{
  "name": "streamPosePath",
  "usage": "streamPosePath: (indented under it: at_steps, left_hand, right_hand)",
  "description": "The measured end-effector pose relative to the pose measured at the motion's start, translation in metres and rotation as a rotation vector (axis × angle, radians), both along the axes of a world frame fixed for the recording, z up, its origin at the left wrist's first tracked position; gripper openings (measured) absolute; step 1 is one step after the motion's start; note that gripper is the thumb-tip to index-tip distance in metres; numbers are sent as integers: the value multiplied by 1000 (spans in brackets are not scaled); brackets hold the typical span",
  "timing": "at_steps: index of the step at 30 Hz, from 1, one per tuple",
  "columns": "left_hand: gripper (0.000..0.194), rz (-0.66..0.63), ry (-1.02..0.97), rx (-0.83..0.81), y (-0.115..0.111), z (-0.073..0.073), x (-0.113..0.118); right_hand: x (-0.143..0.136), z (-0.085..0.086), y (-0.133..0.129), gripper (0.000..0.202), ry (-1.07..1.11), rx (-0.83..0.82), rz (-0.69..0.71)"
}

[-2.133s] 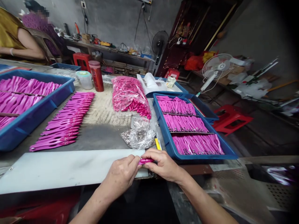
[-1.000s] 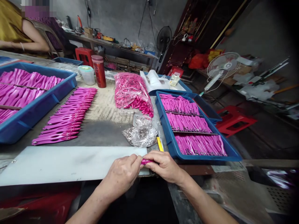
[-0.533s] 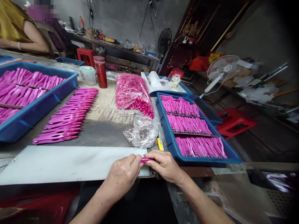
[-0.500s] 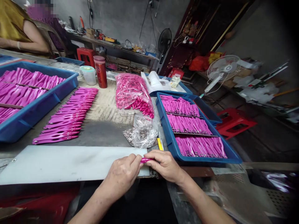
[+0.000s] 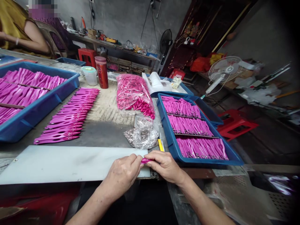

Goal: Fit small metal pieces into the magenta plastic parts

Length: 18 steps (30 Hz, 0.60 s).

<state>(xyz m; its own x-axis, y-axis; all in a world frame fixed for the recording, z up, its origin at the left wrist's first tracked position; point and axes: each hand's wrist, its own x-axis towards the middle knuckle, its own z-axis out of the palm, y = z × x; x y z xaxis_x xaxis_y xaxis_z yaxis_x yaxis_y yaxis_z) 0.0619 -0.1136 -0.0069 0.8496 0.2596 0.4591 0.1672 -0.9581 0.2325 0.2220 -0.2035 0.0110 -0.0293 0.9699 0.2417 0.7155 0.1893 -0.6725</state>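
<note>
Well to the left of the fingers and farther off, a co-worker's arm (image 5: 35, 37) in a mustard sleeve shows beyond the tabletop (image 5: 105, 132). Nearer on that side, a left blue tray (image 5: 47, 111) holds magenta plastic handles in divided rows. Between this tray and the fingers, a slanting row of loose handles (image 5: 67, 117) lies side by side, the darker pink tips turned mostly right. A white board (image 5: 58, 164) runs from far left to just beneath the fingers. Beyond the row, well away from the fingers, stand a lidded clear tub (image 5: 90, 77) and a red flask (image 5: 102, 74).

The left hand (image 5: 123, 175) has its fingers bent and pinching the left end of a glossy magenta piece (image 5: 144, 160), which sits between both hands over the board's right end (the grips cover part of it). Straight beyond the fingers lies a clear plastic bag (image 5: 133, 92) of deep pink pieces, and nearer, a crumpled bag of small metal parts (image 5: 143, 135).

The right hand (image 5: 165, 167) pinches the piece's right end between thumb and forefinger. Just beyond these fingers lies a yellow-handled tool (image 5: 160, 144); to their right, a right blue tray (image 5: 211, 161) holds three rows of handles.
</note>
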Motion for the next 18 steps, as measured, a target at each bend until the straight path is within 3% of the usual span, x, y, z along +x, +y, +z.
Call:
streamPosePath:
  at_steps: [18]
  left_hand:
    - [21,9,11,43,2,-2,2]
  right_hand:
    - [5,-2,7,20,14,-29,60]
